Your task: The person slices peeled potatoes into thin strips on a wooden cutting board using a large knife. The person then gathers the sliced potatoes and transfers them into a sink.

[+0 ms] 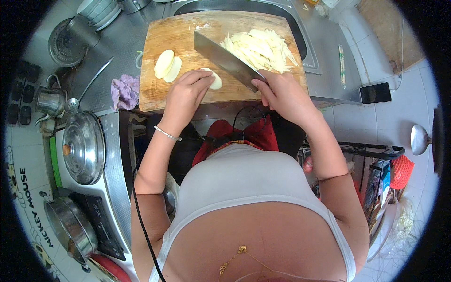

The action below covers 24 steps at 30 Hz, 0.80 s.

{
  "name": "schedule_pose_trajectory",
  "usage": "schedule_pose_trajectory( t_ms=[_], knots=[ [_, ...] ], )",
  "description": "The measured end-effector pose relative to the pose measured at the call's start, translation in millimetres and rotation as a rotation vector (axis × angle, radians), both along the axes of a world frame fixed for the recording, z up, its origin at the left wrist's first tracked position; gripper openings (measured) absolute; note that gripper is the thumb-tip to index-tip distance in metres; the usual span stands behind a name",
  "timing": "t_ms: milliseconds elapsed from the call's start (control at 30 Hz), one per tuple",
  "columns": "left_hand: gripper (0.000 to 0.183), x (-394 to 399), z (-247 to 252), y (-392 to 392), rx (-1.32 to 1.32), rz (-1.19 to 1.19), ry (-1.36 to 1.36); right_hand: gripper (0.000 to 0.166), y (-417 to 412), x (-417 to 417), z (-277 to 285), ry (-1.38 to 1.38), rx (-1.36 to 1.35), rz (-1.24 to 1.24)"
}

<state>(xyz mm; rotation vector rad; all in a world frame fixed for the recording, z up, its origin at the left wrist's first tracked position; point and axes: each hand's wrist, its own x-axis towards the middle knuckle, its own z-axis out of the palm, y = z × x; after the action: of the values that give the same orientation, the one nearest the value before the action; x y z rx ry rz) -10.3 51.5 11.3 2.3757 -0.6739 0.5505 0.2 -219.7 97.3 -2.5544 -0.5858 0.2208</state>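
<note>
My right hand [283, 91] grips a broad cleaver [229, 63], its blade slanting up and left over a wooden cutting board [190, 46]. Pale potato shreds [260, 49] lie heaped on the board just beyond the blade. Bent fingers of my left hand [190, 86] hold a thin potato slice [216, 81] against the wood, and they cover its left end. A short gap of board separates this slice from the cleaver. Farther left, a few overlapping oval potato slices [165, 64] rest on the board.
Behind the board is a steel sink [301, 46]. A purple cloth [125, 91] and a ladle [72, 104] lie to the left, near a steel lid [84, 148] and a pot [75, 225]. At right are a phone [375, 93] and a black wire rack [373, 149].
</note>
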Motion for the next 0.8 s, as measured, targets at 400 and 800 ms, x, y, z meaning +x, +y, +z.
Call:
schedule_pose_trajectory(
  t_ms=[400, 800],
  knots=[
    [0.023, -8.0, -2.0, -22.6, -0.006, 0.090, -0.071, 0.022, 6.3, -8.3, -5.2, -0.111, -0.042, 0.026],
    [0.022, -12.2, -8.9, -30.8, -0.014, 0.133, -0.132, 0.021, 13.8, -8.9, -6.5, -0.137, -0.127, 0.059]
  ],
)
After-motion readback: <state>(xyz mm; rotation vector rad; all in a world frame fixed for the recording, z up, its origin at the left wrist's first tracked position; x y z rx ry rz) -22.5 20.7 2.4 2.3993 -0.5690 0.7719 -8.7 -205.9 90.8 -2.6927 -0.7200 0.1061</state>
